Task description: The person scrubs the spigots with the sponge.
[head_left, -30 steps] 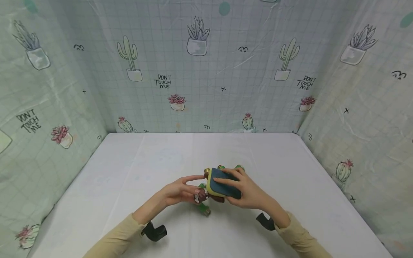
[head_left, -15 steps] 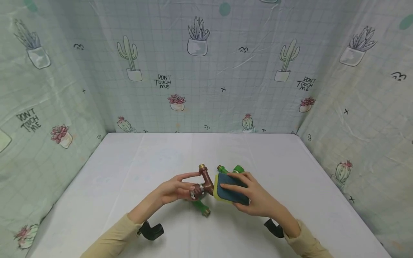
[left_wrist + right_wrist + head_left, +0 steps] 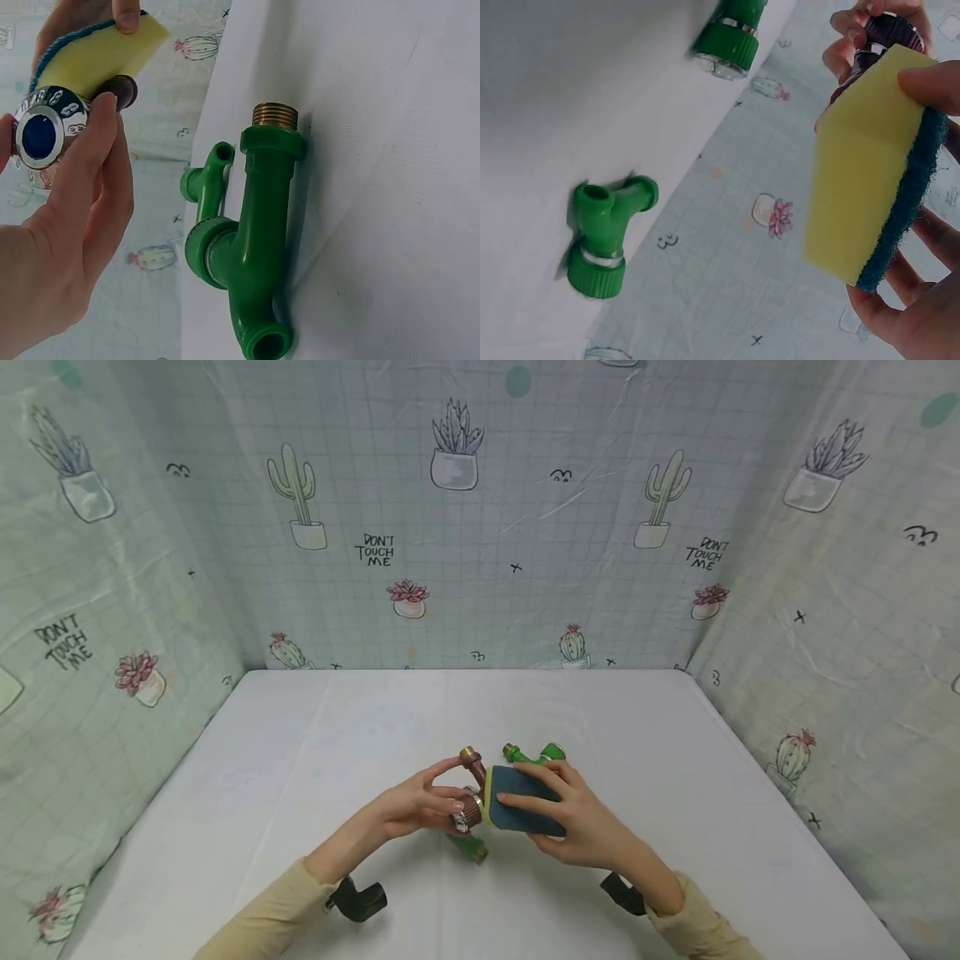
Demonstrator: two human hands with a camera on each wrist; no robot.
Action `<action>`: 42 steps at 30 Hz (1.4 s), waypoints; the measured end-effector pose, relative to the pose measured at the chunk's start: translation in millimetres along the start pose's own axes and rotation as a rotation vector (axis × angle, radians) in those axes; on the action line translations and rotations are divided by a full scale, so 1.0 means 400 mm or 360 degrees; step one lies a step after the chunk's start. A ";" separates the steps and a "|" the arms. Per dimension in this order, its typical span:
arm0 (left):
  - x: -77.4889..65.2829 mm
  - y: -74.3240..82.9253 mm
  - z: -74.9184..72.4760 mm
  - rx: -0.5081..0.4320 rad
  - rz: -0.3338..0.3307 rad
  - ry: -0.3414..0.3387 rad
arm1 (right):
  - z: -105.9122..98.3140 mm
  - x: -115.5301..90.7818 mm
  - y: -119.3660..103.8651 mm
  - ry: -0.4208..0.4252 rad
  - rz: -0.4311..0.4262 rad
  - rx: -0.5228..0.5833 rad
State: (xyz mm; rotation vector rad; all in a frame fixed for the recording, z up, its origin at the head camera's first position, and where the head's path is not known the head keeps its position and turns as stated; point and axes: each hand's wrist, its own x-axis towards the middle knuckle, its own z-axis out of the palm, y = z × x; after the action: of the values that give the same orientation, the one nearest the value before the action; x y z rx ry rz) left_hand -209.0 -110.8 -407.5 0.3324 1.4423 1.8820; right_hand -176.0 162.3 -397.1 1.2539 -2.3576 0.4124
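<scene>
My left hand (image 3: 420,806) grips a brown tap (image 3: 472,763) by its ribbed knob, whose chrome cap with a blue centre (image 3: 39,136) faces the left wrist camera. The tap is held up off the table, its brass threaded end pointing away. In my right hand (image 3: 592,827) is a sponge (image 3: 516,821), pinched between thumb and fingers, yellow foam on one side and a blue scouring layer on the other. The yellow face lies against the tap's body and hides much of it.
One green tap (image 3: 471,848) lies on the white table (image 3: 375,718) below my left hand. Another green tap (image 3: 534,757) rests behind the sponge. Black curved pieces (image 3: 360,900) sit by both wrists. Patterned cloth walls (image 3: 480,610) enclose the table's back and sides.
The sponge slid right and down off the tap's body, then came back left over it. The tap shifted left and tilted, then moved slightly back right; its brass end now shows beyond the sponge.
</scene>
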 end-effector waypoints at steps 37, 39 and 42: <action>0.006 -0.003 -0.003 0.0121 -0.0009 0.0123 | -0.010 -0.035 0.043 -0.0073 0.0128 0.0022; 0.005 -0.003 -0.003 0.0127 -0.0011 0.0128 | -0.011 -0.040 0.045 -0.0082 0.0147 0.0053; 0.003 -0.003 -0.002 0.0124 -0.0013 0.0126 | -0.011 -0.042 0.047 -0.0075 0.0150 0.0112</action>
State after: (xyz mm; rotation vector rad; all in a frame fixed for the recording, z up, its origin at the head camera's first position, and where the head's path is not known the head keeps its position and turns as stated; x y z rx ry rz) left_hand -209.9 -110.3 -408.9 0.2915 1.5707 1.8540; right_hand -182.4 186.3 -403.0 1.1995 -2.4687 0.5051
